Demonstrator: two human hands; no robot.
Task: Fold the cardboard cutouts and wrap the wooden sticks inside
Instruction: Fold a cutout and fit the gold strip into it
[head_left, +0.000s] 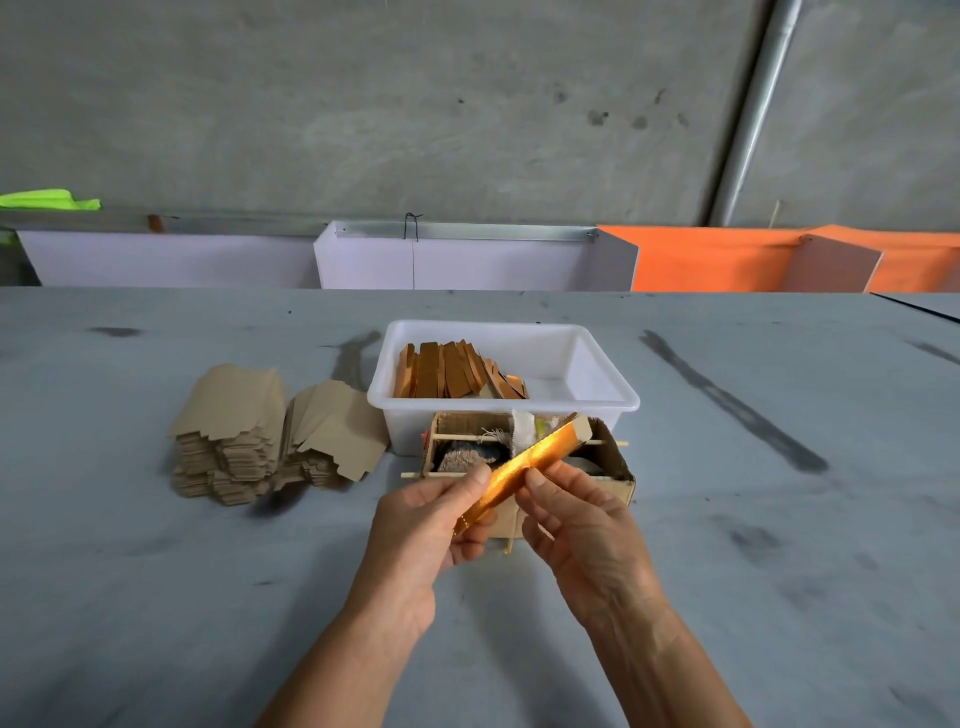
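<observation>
I hold a long, narrow folded cardboard cutout (524, 470) with a shiny gold-orange face, tilted up to the right above the table. My left hand (431, 525) pinches its lower end; my right hand (576, 525) grips its middle from the right. Whether a stick lies inside it is hidden. Two fanned stacks of flat brown cutouts (260, 431) lie at the left. Thin wooden sticks (462, 438) rest across a small open cardboard box (613, 467) just behind my hands. A white plastic tub (582, 364) farther back holds several finished gold-brown wraps (452, 371).
The grey table (156, 571) carries dark smudges and streaks. Along its far edge stand pale lilac panels (457, 260) and orange panels (717, 260) before a concrete wall. A metal pipe (753, 114) runs down the wall at the right.
</observation>
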